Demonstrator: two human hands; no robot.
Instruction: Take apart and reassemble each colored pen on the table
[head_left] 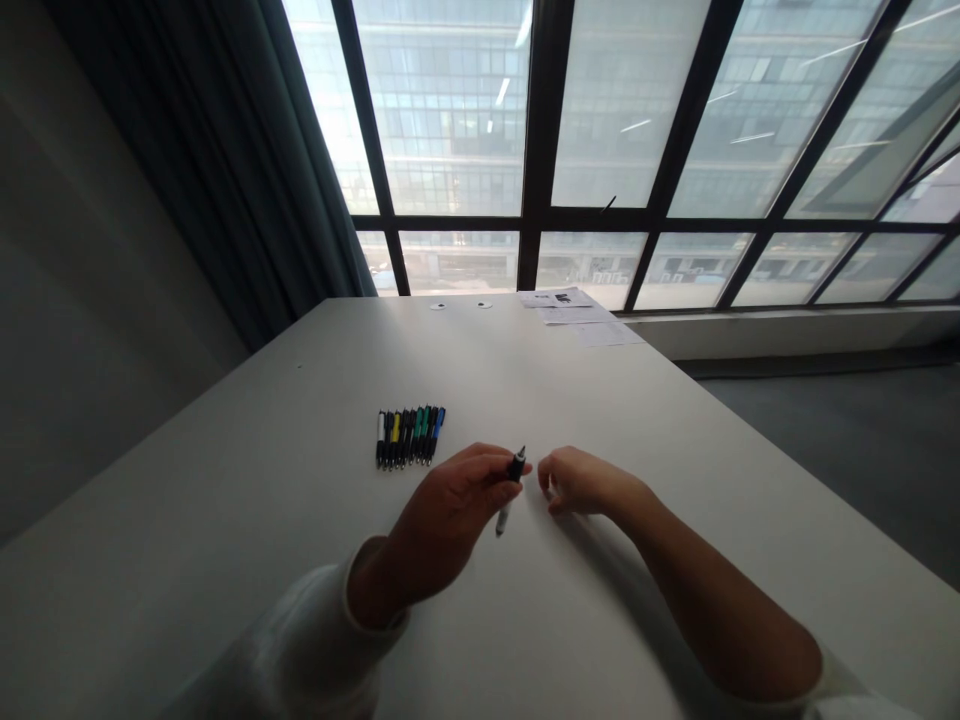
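My left hand is shut on a black and silver retractable pen, which it holds tilted with the tip pointing down toward the white table. My right hand is just to the right of that pen, with its fingers curled and nothing in them. A small gap separates these fingers from the pen. On the table to the left of my hands lies a tight row of several retractable pens in black, white, yellow, green and blue, side by side with their tips toward me.
Loose printed sheets lie at the table's far edge beside two small round discs. Beyond the table stands a tall dark-framed window. A dark curtain hangs at the left, and the floor shows to the right.
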